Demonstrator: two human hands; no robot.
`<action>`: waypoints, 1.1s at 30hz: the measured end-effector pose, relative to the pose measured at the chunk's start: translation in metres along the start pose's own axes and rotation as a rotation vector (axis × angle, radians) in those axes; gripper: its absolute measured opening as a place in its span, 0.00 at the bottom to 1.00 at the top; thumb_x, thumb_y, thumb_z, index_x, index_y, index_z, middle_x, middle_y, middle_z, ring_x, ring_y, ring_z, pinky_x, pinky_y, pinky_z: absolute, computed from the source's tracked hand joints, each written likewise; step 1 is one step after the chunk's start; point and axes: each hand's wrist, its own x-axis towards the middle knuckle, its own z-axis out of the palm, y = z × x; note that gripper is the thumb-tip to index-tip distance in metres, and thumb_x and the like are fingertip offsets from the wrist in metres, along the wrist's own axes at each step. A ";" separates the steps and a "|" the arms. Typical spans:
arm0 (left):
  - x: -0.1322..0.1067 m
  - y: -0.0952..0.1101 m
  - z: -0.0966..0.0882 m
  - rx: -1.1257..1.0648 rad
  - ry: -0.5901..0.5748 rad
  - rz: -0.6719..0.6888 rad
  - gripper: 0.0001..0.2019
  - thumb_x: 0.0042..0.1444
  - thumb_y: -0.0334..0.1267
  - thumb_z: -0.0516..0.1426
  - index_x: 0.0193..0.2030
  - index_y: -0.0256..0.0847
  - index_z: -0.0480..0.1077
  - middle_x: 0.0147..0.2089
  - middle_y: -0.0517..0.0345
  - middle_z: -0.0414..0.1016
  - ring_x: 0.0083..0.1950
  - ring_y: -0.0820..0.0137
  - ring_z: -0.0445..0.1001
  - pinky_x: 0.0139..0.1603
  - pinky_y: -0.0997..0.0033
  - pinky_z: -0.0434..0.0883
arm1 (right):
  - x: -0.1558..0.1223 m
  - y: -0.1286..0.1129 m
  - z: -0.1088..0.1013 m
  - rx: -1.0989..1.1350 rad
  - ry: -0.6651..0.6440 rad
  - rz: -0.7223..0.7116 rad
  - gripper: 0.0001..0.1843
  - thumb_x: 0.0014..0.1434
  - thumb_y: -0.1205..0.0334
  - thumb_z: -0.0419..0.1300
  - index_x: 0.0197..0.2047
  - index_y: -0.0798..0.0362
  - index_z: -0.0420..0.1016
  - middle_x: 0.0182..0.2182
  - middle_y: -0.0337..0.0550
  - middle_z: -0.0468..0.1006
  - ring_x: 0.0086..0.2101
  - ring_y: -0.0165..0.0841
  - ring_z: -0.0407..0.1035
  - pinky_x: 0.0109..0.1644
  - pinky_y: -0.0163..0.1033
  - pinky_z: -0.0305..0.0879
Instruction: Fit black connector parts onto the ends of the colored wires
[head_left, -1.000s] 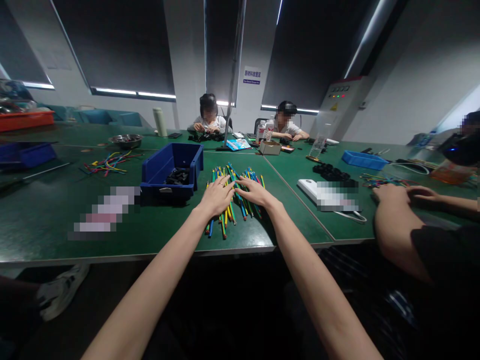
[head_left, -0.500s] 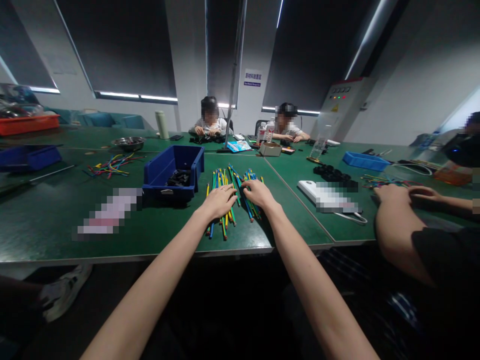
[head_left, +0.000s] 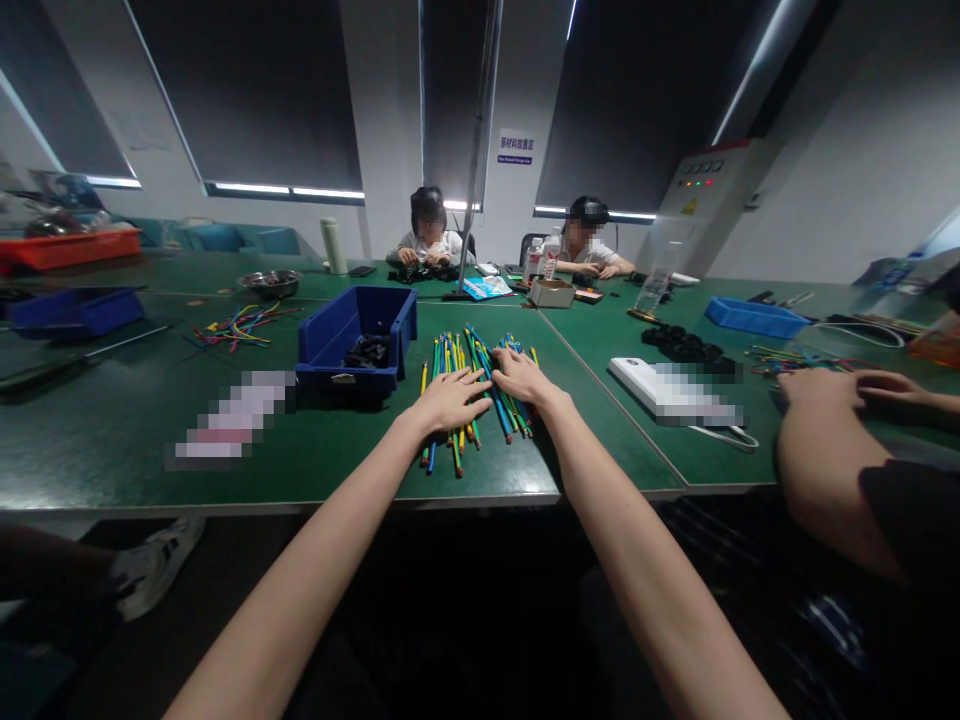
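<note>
Short lengths of blue, green and yellow insulated wire (head_left: 457,436) lie in a pile on the green table before me. My left hand (head_left: 454,399) rests over the left part of the pile, palm down, with its fingers spread. Beside it, my right hand (head_left: 520,376) lies on the right part, fingers extended and bent a little. The fingertips of both hands come close together over the wires between them. Neither hand grips a wire. Some of the wires are covered by my hands.
A blue bin (head_left: 352,345) with black parts stands to the left of the pile. Thin coloured wires (head_left: 244,325) and a metal bowl (head_left: 268,284) are farther left. On the right are a white power bank (head_left: 637,385), black parts (head_left: 686,345) and a co-worker's arm (head_left: 825,440). Two people sit opposite.
My left hand has shifted right, closer to my right hand, and its fingers are more spread. The whole view has turned slightly left.
</note>
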 end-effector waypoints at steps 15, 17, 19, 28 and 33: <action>0.000 -0.003 0.003 0.007 0.092 -0.034 0.27 0.64 0.48 0.41 0.68 0.47 0.54 0.73 0.56 0.45 0.73 0.62 0.46 0.70 0.55 0.49 | -0.031 -0.026 -0.029 0.029 0.323 -0.037 0.18 0.66 0.59 0.45 0.50 0.51 0.72 0.39 0.45 0.80 0.42 0.36 0.74 0.48 0.39 0.63; 0.000 -0.003 0.004 0.015 0.146 -0.107 0.28 0.63 0.49 0.42 0.69 0.44 0.53 0.73 0.52 0.44 0.73 0.60 0.44 0.70 0.54 0.48 | -0.029 -0.021 -0.026 0.032 0.322 -0.048 0.19 0.65 0.59 0.47 0.52 0.52 0.73 0.46 0.47 0.79 0.48 0.37 0.71 0.53 0.40 0.62; 0.000 -0.004 0.006 0.010 0.152 -0.177 0.30 0.63 0.52 0.43 0.68 0.43 0.54 0.73 0.49 0.46 0.73 0.57 0.44 0.70 0.52 0.47 | -0.027 -0.017 -0.019 0.045 0.259 -0.090 0.22 0.64 0.56 0.49 0.57 0.55 0.69 0.54 0.50 0.74 0.55 0.38 0.66 0.59 0.42 0.58; -0.003 -0.003 -0.007 -0.072 0.377 -0.090 0.21 0.64 0.44 0.44 0.56 0.40 0.68 0.64 0.48 0.65 0.68 0.63 0.59 0.68 0.58 0.55 | -0.024 -0.012 -0.019 0.236 0.307 -0.037 0.20 0.65 0.58 0.46 0.49 0.51 0.76 0.37 0.42 0.82 0.42 0.33 0.75 0.50 0.37 0.65; -0.042 0.009 -0.024 -0.122 0.429 0.040 0.19 0.63 0.45 0.48 0.56 0.42 0.66 0.65 0.51 0.64 0.67 0.65 0.59 0.67 0.59 0.56 | -0.022 0.014 -0.018 0.117 0.315 0.207 0.23 0.64 0.55 0.46 0.53 0.54 0.74 0.51 0.50 0.76 0.53 0.41 0.69 0.57 0.45 0.60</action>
